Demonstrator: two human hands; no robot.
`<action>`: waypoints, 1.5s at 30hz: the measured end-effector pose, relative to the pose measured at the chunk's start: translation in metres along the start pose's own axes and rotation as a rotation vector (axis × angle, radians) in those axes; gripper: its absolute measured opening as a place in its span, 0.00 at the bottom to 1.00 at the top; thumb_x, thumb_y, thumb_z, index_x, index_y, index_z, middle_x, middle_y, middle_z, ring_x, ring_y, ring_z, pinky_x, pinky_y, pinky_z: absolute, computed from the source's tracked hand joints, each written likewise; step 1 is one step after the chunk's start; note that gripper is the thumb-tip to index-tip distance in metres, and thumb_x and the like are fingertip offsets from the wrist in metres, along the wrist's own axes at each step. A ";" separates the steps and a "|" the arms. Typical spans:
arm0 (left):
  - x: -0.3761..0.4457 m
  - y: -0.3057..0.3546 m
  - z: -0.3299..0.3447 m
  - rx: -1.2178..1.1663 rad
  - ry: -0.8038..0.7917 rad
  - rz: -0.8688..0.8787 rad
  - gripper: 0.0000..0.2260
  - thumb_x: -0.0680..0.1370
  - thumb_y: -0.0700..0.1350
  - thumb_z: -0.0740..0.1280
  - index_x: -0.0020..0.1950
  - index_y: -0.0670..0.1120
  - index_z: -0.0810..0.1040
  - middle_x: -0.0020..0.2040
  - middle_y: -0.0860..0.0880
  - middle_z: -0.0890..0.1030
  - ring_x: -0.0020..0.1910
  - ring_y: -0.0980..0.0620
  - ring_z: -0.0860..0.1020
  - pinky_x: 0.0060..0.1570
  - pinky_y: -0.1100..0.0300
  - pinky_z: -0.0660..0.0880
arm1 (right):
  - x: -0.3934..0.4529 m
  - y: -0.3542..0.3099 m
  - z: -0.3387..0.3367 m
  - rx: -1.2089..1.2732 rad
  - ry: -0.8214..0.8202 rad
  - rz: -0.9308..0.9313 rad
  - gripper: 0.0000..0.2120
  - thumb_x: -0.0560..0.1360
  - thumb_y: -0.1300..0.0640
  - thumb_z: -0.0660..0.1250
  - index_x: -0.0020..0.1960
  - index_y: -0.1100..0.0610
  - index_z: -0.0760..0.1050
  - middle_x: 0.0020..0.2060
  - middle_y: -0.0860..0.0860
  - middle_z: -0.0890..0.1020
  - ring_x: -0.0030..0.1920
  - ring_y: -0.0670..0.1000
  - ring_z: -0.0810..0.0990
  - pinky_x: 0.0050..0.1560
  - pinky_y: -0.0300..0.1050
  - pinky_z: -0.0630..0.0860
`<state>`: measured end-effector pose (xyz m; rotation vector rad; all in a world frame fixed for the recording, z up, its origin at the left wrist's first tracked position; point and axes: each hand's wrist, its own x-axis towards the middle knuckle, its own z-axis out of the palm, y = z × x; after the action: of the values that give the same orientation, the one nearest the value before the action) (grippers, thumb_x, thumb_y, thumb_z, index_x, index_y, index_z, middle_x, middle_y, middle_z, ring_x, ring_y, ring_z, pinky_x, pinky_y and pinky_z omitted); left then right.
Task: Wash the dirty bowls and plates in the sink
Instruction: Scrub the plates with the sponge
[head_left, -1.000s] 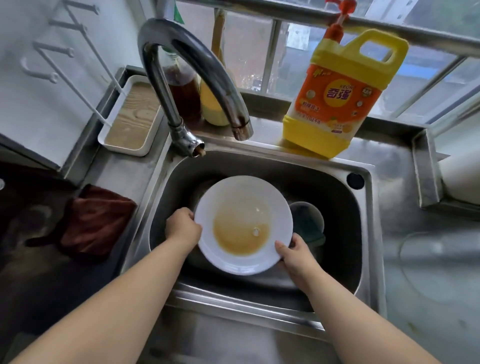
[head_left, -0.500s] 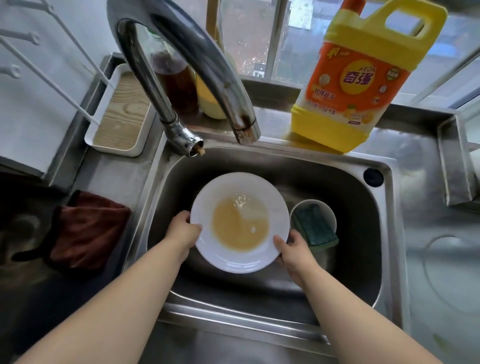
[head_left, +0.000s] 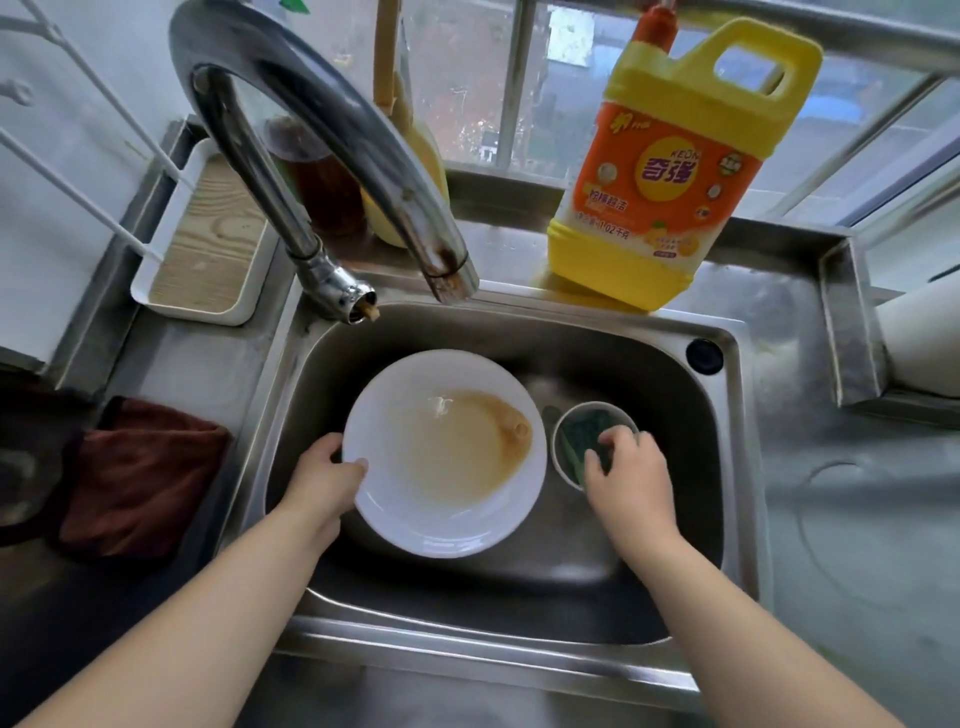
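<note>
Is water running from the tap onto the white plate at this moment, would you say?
No, the tap shows no stream, and the plate holds only brownish liquid.

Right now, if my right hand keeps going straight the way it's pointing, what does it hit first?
Your right hand points forward and down into the small bowl, so it would likely meet the green sponge there first; its fingertips look at or on it already, though depth is unclear.

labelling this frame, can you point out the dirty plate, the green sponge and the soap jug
dirty plate (head_left: 410, 512): head view, on the bare white inner rim at lower left.
green sponge (head_left: 589, 423): head view, on its visible top, inside the small bowl.
soap jug (head_left: 667, 174): head view, on the orange front label.
</note>
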<state>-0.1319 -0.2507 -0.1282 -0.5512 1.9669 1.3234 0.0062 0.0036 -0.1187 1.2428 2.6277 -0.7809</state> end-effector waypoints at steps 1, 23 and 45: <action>-0.001 0.000 -0.001 -0.006 0.004 0.004 0.13 0.78 0.32 0.61 0.59 0.45 0.73 0.50 0.43 0.79 0.54 0.40 0.77 0.58 0.43 0.75 | 0.007 0.003 -0.005 -0.095 -0.007 -0.037 0.20 0.76 0.49 0.65 0.65 0.57 0.70 0.58 0.55 0.73 0.59 0.55 0.72 0.58 0.49 0.73; -0.070 0.033 0.022 0.558 -0.076 0.610 0.11 0.75 0.35 0.62 0.47 0.51 0.77 0.36 0.52 0.80 0.38 0.48 0.77 0.42 0.54 0.73 | -0.034 0.015 -0.094 0.130 -0.063 0.056 0.32 0.72 0.49 0.70 0.73 0.51 0.63 0.63 0.55 0.74 0.62 0.55 0.72 0.53 0.41 0.66; -0.084 0.026 0.025 -0.094 -0.180 0.085 0.11 0.77 0.30 0.59 0.54 0.42 0.75 0.49 0.42 0.80 0.49 0.42 0.80 0.43 0.52 0.78 | -0.078 -0.030 -0.044 0.028 -0.103 -0.267 0.32 0.74 0.54 0.66 0.75 0.44 0.59 0.67 0.54 0.64 0.67 0.54 0.59 0.69 0.45 0.59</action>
<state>-0.0858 -0.2200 -0.0552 -0.3815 1.8055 1.4712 0.0386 -0.0431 -0.0441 0.8416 2.7387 -0.8976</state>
